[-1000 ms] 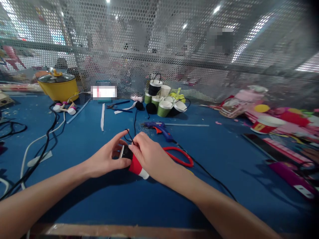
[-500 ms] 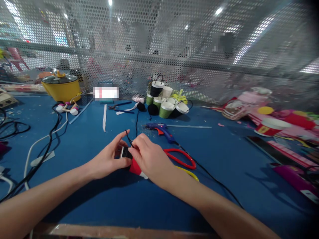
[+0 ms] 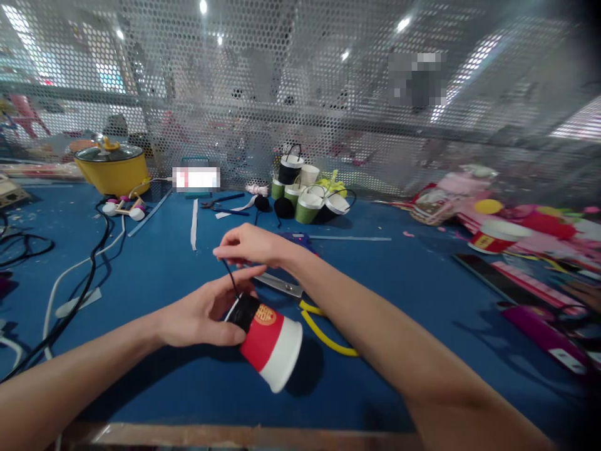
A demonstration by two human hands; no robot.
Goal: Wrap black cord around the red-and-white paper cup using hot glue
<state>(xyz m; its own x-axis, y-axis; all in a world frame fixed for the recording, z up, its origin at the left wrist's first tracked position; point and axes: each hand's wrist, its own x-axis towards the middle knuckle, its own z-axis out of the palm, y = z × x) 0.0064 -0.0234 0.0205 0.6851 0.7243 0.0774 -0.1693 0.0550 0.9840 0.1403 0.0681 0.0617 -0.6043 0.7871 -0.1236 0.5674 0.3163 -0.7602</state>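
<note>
My left hand (image 3: 201, 313) is closed round a paper cup (image 3: 275, 344), which lies tilted with its white rim toward the lower right. The cup has a red band with a gold emblem, and black cord is wound round its narrow end. A loose length of black cord (image 3: 230, 275) rises from that end to my right hand (image 3: 248, 244), whose fingertips pinch it above my left hand. Partly under my right forearm lies a pair of scissors (image 3: 282, 285), blades toward my hands, a yellow handle showing.
Behind my right arm lies a blue glue gun (image 3: 298, 238), mostly covered. Several green and black wrapped cups (image 3: 307, 210) stand at the back beside black yarn balls (image 3: 283, 208). Pliers (image 3: 211, 205), a yellow pot (image 3: 113, 169), cables (image 3: 96, 250) and a phone-like slab (image 3: 488, 275) lie around.
My right hand has moved up and left, drawing the cord away from the cup. The cup's red and white side and the scissors' blades have come into view.
</note>
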